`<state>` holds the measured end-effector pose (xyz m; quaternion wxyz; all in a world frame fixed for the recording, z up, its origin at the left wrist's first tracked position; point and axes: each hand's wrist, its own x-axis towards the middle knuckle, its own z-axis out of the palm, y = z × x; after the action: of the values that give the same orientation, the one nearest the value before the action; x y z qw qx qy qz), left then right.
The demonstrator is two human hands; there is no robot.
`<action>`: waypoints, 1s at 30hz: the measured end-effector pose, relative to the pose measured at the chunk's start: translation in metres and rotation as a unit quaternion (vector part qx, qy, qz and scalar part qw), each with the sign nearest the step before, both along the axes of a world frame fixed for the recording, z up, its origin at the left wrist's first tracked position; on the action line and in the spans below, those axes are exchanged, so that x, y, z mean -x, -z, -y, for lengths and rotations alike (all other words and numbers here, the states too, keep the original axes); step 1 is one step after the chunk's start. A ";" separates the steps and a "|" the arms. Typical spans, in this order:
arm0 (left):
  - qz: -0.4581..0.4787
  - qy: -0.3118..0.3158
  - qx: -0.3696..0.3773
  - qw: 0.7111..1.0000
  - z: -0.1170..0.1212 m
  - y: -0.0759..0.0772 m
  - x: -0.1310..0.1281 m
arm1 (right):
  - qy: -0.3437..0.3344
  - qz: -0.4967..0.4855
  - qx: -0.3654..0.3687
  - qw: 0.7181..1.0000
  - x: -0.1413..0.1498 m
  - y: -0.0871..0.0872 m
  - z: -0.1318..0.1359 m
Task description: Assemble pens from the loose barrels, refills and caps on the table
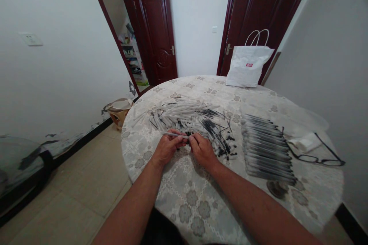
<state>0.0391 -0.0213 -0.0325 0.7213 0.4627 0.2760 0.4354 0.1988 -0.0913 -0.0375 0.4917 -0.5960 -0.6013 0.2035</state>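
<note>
A whitish pen barrel [171, 134] lies across the fingers of my left hand [167, 148], which is closed on it. Its right end meets the pinched thumb and fingers of my right hand [203, 151]; any small part between those fingertips is hidden. Just beyond my hands spreads a loose heap of pale pen barrels [179, 109]. Thin black refills [211, 128] lie at the heap's right side. Small black pen parts [228, 147] are scattered to the right of my right hand. Farther right, pens with dark ends [267, 149] lie side by side in a stack.
A patterned cloth covers the round table [195, 203]. Black-framed glasses [309, 159] and a white roll [306, 141] lie at the right, with a small round dark object [276, 188] nearer me. A white paper bag [248, 65] stands at the far edge. A basket-like stool [117, 113] is left.
</note>
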 end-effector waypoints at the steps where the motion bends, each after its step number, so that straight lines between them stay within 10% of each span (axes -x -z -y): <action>1: 0.000 0.002 0.000 1.000 0.000 0.000 0.000 | 0.001 0.004 0.003 1.000 0.000 0.000 0.000; 30: 0.016 0.035 0.009 0.999 -0.007 0.010 0.005 | -0.003 -0.007 -0.055 0.998 0.005 0.007 0.002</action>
<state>0.0343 -0.0146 -0.0420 0.7447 0.4585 0.2520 0.4143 0.1941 -0.0933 -0.0446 0.5272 -0.5651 -0.6100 0.1754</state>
